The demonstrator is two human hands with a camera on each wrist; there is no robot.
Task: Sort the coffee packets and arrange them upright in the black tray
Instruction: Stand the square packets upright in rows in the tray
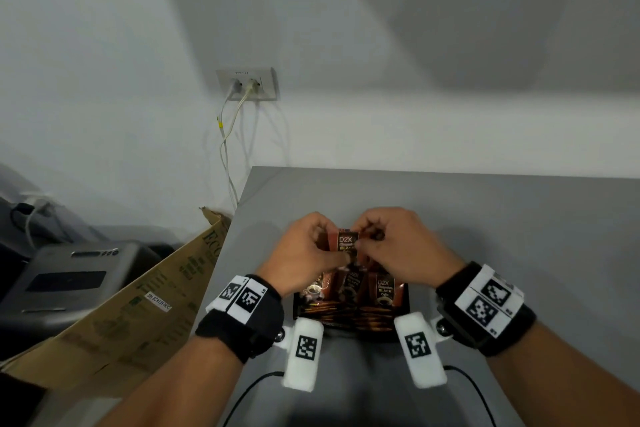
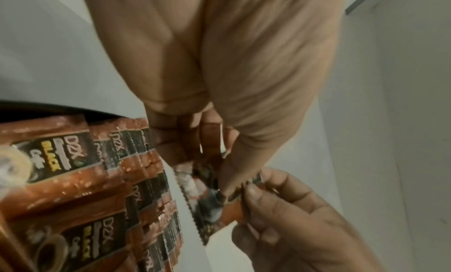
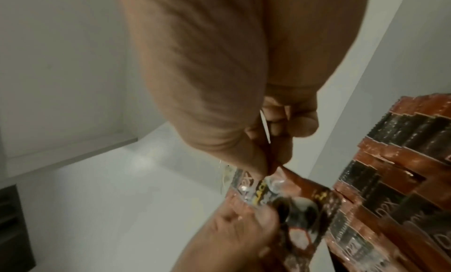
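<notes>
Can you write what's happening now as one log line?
left hand: pinches coffee packet | right hand: pinches same packet | black tray: packets upright

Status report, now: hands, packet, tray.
Left hand and right hand both pinching one coffee packet above the black tray. Tray holds rows of packets, mostly upright. Nothing in the way.

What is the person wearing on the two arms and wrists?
Both forearms are bare, without sleeves. Each wrist carries a black strap with white blocks printed with black square codes: left wrist strap, right wrist strap. A white padded unit with a code tag hangs under each wrist, and thin black cables trail away.
</notes>
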